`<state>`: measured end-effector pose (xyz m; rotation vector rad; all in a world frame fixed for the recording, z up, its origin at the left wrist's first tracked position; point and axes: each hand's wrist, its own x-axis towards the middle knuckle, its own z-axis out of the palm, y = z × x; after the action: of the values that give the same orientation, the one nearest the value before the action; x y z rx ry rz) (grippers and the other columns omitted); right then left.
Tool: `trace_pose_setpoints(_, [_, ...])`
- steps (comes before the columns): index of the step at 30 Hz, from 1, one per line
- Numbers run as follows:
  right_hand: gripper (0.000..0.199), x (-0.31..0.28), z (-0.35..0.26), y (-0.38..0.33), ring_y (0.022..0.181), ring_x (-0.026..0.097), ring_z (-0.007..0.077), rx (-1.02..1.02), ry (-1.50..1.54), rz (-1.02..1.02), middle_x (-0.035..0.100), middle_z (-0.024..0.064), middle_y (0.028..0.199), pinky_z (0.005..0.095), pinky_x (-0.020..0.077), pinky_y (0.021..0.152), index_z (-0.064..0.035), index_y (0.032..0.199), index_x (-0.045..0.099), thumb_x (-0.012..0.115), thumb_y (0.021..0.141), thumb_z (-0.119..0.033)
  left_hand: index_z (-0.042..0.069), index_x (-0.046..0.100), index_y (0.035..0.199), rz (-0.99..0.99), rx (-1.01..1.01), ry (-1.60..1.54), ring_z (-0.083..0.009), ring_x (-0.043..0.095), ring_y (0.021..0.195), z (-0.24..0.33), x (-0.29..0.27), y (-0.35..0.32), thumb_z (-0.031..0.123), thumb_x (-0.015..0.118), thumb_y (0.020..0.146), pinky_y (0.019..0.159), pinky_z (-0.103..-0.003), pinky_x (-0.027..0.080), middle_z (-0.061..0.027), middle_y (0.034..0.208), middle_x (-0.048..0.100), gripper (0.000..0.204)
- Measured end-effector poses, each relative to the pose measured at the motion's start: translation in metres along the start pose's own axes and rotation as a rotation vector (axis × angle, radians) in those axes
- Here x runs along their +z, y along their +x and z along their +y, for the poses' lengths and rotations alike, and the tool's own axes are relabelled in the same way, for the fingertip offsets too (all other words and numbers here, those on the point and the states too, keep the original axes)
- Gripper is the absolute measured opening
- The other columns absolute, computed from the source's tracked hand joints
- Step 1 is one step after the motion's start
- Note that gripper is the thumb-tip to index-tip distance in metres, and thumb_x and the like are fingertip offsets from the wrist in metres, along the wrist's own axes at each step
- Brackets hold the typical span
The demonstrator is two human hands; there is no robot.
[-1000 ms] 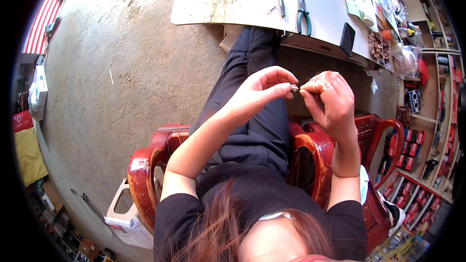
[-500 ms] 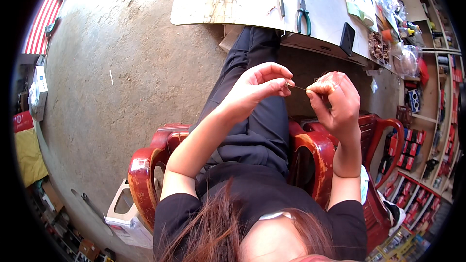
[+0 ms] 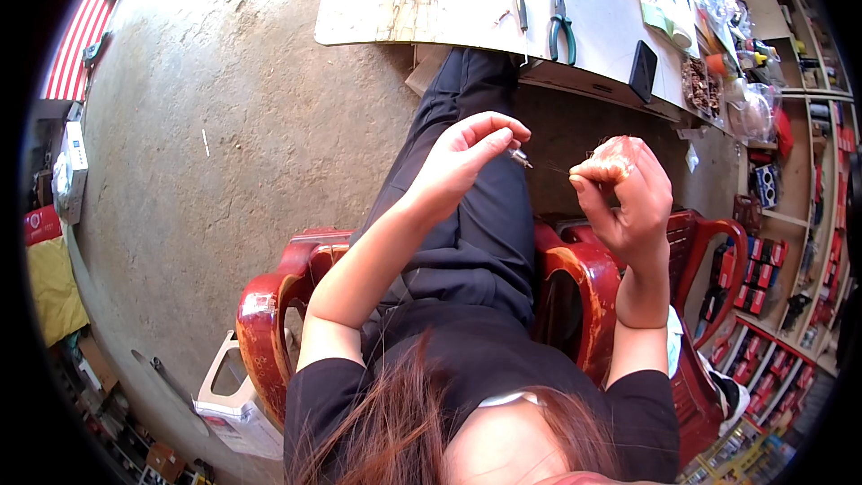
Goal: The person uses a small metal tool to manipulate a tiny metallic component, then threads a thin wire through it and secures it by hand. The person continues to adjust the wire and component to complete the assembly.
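Coppery wire (image 3: 613, 160) sits bunched in my right hand (image 3: 628, 202), fingers curled shut around it. My left hand (image 3: 462, 162) pinches a small metal piece (image 3: 519, 156) at its fingertips, held close over my lap, probably for a steadier view.

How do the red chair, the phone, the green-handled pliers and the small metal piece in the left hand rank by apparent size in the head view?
1. red chair
2. green-handled pliers and phone: look alike, unranked
3. small metal piece, pinched in the left hand fingers
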<state>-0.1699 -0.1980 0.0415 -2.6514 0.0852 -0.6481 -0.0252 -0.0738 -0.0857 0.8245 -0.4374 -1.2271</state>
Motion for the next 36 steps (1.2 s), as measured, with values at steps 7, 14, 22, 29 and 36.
trace_pose_setpoints(7, [0.016,0.003,0.002,-0.001,0.067,0.060,0.0297,-0.014,-0.003,-0.022,0.062,0.0117,0.076,0.0373,0.0485,0.063,-0.0013,0.080,0.062,0.076,0.071,-0.001,0.000,0.059,0.118,-0.187,0.133,0.131,-0.0157,0.055,0.114,0.015,0.018,-0.003,0.022,0.049,0.101,0.101,-0.032,0.040,-0.0079,0.116,0.063,0.030])
trace_pose_setpoints(14, [0.016,0.003,0.005,0.000,0.069,0.060,0.0311,-0.033,-0.059,-0.024,0.062,0.0123,0.077,0.0380,0.0489,0.064,-0.0008,0.081,0.061,0.075,0.072,-0.001,-0.001,0.060,0.112,-0.345,0.003,0.105,-0.0089,0.056,0.091,0.018,0.025,-0.013,0.018,0.054,0.099,0.084,-0.024,0.045,-0.0016,0.097,0.062,0.024])
trace_pose_setpoints(22, [0.022,0.006,0.016,-0.011,0.077,0.062,0.0314,0.099,0.016,-0.241,0.064,0.0114,0.081,0.0397,0.0493,0.072,-0.0019,0.084,0.061,0.070,0.083,-0.022,-0.001,0.061,0.098,-0.224,0.002,0.330,-0.0064,0.051,0.077,0.037,0.030,-0.019,0.011,0.053,0.098,0.072,-0.022,0.044,0.0003,0.085,0.058,0.014])
trace_pose_setpoints(29, [0.069,0.011,0.016,-0.028,0.065,0.062,0.0225,0.333,1.447,-0.327,0.062,0.0122,0.075,0.0338,0.0494,0.072,0.0038,0.082,0.063,0.038,0.097,-0.059,-0.001,0.061,0.097,-0.302,0.035,0.290,-0.0068,0.050,0.078,0.030,0.029,-0.015,0.010,0.054,0.097,0.071,-0.022,0.043,0.0006,0.084,0.057,0.013])
trace_pose_setpoints(36, [0.108,0.027,0.007,-0.009,0.124,0.049,0.0276,0.322,1.271,0.054,0.051,0.0192,0.131,0.0392,0.0304,0.110,0.0066,0.138,0.038,0.023,0.082,-0.085,0.000,0.060,0.095,-0.305,-0.001,0.343,-0.0077,0.053,0.076,0.027,0.035,-0.018,0.012,0.052,0.098,0.070,-0.023,0.045,0.0001,0.082,0.056,0.014])
